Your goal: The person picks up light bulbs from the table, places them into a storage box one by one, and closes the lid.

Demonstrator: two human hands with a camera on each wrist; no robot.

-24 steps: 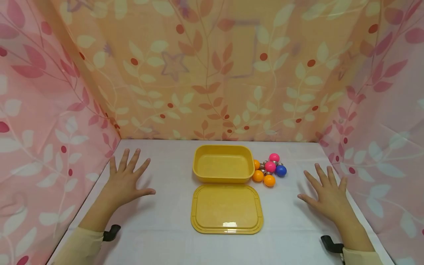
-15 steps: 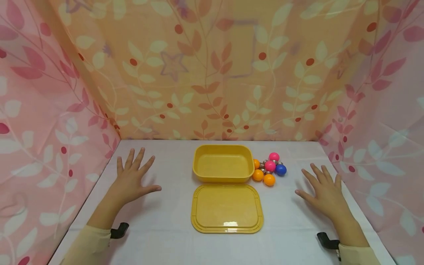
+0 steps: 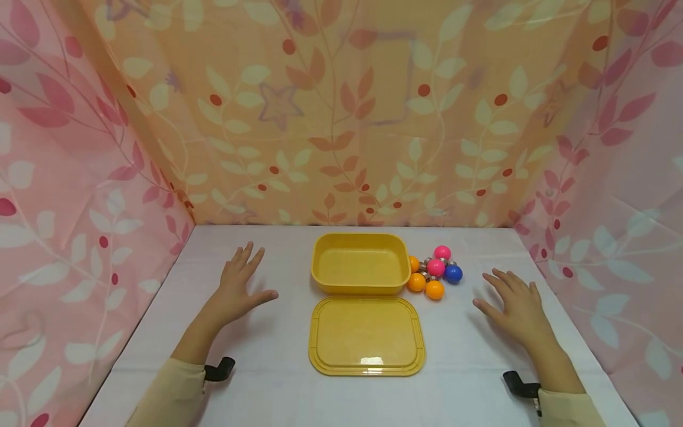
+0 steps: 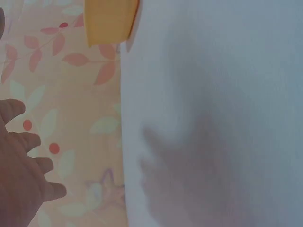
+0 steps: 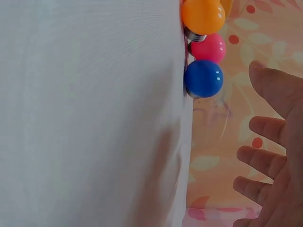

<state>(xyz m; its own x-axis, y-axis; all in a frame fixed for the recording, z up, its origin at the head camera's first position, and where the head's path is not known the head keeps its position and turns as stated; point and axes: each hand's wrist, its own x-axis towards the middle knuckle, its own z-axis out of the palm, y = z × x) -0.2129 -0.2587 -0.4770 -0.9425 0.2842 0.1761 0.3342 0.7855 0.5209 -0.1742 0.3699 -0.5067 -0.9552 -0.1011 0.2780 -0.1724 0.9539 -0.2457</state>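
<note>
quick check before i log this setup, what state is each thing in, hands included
Yellow box: open, upright, empty
Yellow lid: off, lying flat
Orange bulbs: lying outside the box
Pink bulbs: outside too
Blue bulb: outside too
Left fingers: holding nothing
Right fingers: holding nothing

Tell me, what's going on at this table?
A person holds their left hand and right hand above a white table, fingers apart, gripping nothing. Between the hands sits an open yellow box, with a flat yellow lid lying in front of it. Orange, pink and blue bulbs are clustered beside the box, on the right hand's side. Neither hand touches any of these.
</note>
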